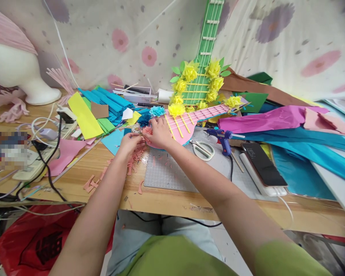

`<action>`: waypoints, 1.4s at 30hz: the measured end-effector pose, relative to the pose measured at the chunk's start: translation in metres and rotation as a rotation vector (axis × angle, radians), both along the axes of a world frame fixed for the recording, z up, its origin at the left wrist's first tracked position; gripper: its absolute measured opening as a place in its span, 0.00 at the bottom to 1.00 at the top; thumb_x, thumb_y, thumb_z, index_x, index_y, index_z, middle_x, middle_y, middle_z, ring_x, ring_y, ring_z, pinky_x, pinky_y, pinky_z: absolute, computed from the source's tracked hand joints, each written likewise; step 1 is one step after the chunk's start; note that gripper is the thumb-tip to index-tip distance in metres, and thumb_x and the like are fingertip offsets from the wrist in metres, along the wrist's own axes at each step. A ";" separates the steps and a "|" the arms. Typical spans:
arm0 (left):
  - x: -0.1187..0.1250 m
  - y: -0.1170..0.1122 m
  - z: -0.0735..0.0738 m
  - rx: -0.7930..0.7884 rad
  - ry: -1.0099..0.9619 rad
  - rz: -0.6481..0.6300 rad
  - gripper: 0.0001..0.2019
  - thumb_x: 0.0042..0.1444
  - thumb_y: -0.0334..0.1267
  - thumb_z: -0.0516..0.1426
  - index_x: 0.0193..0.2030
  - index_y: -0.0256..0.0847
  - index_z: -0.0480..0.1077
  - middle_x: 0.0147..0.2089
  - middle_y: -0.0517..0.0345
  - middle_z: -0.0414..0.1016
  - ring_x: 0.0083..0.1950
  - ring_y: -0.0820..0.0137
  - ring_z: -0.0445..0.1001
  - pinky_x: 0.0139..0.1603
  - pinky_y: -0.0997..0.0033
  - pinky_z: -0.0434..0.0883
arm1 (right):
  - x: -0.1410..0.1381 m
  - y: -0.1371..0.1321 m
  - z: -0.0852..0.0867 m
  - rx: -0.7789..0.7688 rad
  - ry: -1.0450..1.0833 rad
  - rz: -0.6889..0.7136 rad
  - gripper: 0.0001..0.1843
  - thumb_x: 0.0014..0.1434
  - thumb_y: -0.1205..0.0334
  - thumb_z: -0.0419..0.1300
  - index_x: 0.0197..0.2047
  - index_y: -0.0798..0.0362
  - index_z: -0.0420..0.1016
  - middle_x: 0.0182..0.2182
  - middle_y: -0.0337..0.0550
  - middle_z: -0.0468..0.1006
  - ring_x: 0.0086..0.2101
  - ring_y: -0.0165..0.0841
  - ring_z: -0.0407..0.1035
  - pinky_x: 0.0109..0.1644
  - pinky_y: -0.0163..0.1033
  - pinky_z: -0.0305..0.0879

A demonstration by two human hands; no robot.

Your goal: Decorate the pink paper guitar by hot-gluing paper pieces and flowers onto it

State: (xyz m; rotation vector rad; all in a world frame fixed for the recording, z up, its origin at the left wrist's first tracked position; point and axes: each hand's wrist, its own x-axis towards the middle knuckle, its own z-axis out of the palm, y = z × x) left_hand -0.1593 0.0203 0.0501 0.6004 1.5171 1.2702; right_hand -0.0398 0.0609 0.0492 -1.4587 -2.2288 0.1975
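Observation:
A pink paper guitar [189, 119] with yellow strings lies across the table, its neck pointing right. Both my hands meet at its left end. My right hand [160, 132] rests on the guitar body with fingers curled down over a small pink paper flower [147, 130]. My left hand [130, 142] is just to its left, fingers pinched toward the same pink flower. Blue paper flowers [156, 111] sit just beyond my hands. Yellow flowers [176, 109] edge the guitar's top. Pink paper scraps [132, 161] lie under my left wrist.
A green guitar [205, 53] with yellow flowers leans on the back wall. Scissors [202, 148], a blue glue gun [222, 137] and a phone [263, 165] lie right on the cutting mat [166, 172]. Coloured paper sheets [100, 107] and a power strip [37, 157] lie left.

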 end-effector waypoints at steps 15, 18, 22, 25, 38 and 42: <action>-0.013 -0.004 0.004 -0.028 -0.166 -0.084 0.16 0.55 0.46 0.57 0.43 0.34 0.68 0.32 0.48 0.75 0.33 0.69 0.77 0.39 0.68 0.76 | 0.013 0.004 0.005 0.077 0.032 0.027 0.29 0.58 0.42 0.53 0.53 0.56 0.67 0.48 0.56 0.68 0.53 0.46 0.57 0.58 0.53 0.52; -0.015 -0.005 0.004 -0.058 -0.158 -0.083 0.20 0.55 0.48 0.57 0.48 0.34 0.66 0.34 0.46 0.76 0.34 0.66 0.78 0.37 0.67 0.76 | 0.029 0.003 0.007 0.120 0.051 0.018 0.28 0.59 0.42 0.52 0.53 0.55 0.67 0.49 0.56 0.68 0.54 0.46 0.57 0.58 0.53 0.51; -0.013 -0.006 0.006 -0.098 -0.111 -0.077 0.19 0.58 0.48 0.53 0.48 0.34 0.65 0.33 0.45 0.76 0.32 0.66 0.78 0.33 0.70 0.75 | 0.057 0.001 0.007 0.139 0.092 0.000 0.28 0.59 0.42 0.52 0.53 0.55 0.66 0.49 0.56 0.68 0.51 0.46 0.59 0.56 0.52 0.53; -0.011 -0.008 0.009 -0.108 -0.100 -0.066 0.18 0.59 0.47 0.53 0.48 0.35 0.64 0.32 0.46 0.76 0.31 0.67 0.78 0.31 0.71 0.75 | 0.074 0.000 0.005 0.146 0.105 -0.025 0.28 0.58 0.43 0.53 0.52 0.56 0.67 0.48 0.55 0.69 0.52 0.46 0.58 0.56 0.52 0.53; -0.008 -0.018 0.029 -0.065 0.046 -0.034 0.12 0.57 0.44 0.54 0.42 0.37 0.64 0.30 0.51 0.77 0.26 0.70 0.75 0.23 0.75 0.69 | 0.119 -0.007 -0.005 0.169 0.125 -0.095 0.17 0.57 0.55 0.56 0.47 0.54 0.69 0.46 0.54 0.70 0.50 0.46 0.60 0.54 0.53 0.55; 0.003 -0.014 0.033 0.167 0.240 0.097 0.06 0.54 0.37 0.55 0.37 0.39 0.63 0.31 0.56 0.76 0.25 0.75 0.72 0.24 0.78 0.66 | 0.134 -0.013 -0.010 0.140 0.168 -0.058 0.10 0.56 0.61 0.56 0.41 0.53 0.72 0.42 0.50 0.73 0.46 0.43 0.64 0.53 0.50 0.59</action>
